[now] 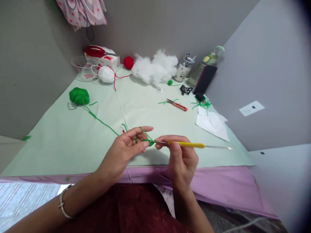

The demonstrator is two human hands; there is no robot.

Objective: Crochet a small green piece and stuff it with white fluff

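Note:
Between the thumb and fingers of my left hand (126,145) is a small green crochet piece (151,142). Green yarn loops over that hand's raised index finger and trails back to a green yarn ball (79,96) at the left. My right hand (181,157) grips a crochet hook (187,144) by its yellow handle, pen-like. One metal end of the hook meets the green piece; the other points out to the right. Short green and red yarn ends (123,129) show just behind my left hand. The exact stitch at the hook tip is too small to make out.
Orange-handled thread snips (178,105) lie mid-table near green yarn scraps. Farther back are white stuffing (155,68), a red yarn ball (128,62), white yarn (106,74) and red scissors (97,51) on a box. A phone (205,79) leans against a bottle at right, behind white paper (212,123).

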